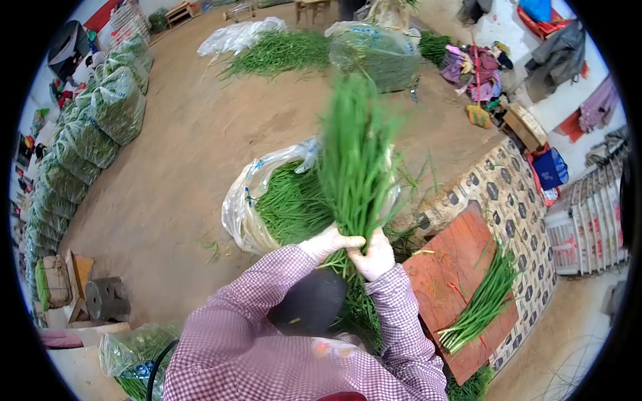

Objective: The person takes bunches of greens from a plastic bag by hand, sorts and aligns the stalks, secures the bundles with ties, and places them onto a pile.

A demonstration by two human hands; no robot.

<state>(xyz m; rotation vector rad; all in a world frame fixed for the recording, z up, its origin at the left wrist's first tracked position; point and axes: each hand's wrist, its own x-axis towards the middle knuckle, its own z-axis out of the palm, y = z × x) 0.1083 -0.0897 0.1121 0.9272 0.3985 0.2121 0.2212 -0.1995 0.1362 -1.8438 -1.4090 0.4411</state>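
Note:
Both my hands wear pale gloves and grip one large bunch of long green stalks [354, 160], which points up and away from me and is blurred at its tips. My left hand [328, 243] holds the bunch's lower end from the left. Against its right side, my right hand [374, 258] is closed round the same end, close to my left hand. Just beyond my hands, an open clear plastic bag [235, 207] holds more green stalks [291, 204]. On a reddish board [441, 267] to the right lies another bunch [478, 301].
Filled bags [117, 107] line the left wall. Further off are a loose green heap [284, 53] and a filled clear bag [378, 57]. Patterned sheeting [498, 180] borders the board. A metal stool [107, 299] stands at lower left, white crates [585, 234] at right.

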